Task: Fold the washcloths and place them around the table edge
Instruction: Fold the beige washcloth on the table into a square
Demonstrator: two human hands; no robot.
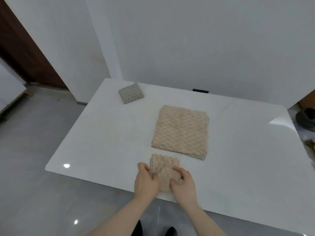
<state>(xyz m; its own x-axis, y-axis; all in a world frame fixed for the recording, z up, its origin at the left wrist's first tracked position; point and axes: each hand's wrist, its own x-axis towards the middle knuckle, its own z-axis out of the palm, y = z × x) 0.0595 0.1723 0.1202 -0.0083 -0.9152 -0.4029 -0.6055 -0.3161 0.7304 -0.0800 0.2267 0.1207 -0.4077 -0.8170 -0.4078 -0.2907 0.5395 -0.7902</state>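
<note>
Gripping folded beige washcloth [164, 169]: left hand [145, 183], right hand [184, 184].

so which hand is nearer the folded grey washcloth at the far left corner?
Left. The left hand grips the left edge of the small beige washcloth, on the same side as the grey washcloth. The right hand holds the beige one's right side, farther away.
</note>
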